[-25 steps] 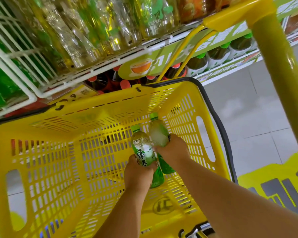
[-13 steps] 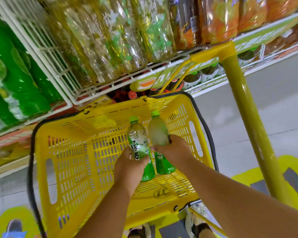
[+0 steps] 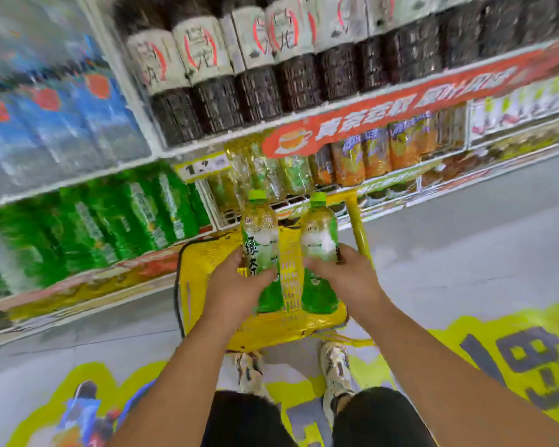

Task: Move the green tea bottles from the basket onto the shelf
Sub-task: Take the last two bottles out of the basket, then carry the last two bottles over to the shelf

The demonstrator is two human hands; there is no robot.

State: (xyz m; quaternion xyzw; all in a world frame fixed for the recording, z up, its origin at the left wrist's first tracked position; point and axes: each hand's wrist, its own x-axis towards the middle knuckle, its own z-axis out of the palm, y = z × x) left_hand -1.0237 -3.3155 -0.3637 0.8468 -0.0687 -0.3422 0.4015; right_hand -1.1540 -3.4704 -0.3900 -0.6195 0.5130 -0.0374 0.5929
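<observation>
while above the basket [image 3: 207, 253], a bottle [image 3: 260, 233] per hand [image 3: 236, 285]

I have both bare forearms reaching forward and slightly inward from the bottom of the view, side by side. My left hand [image 3: 236, 285] is curled round the lower body of one green tea bottle [image 3: 261, 250], thumb across its front, back of the hand toward the camera. My right hand [image 3: 342, 274] grips a second green tea bottle [image 3: 319, 240] the same way, fingers wrapped round its middle. Both wrists are fairly straight, at about the same height, and the hands are near each other without touching.
</observation>
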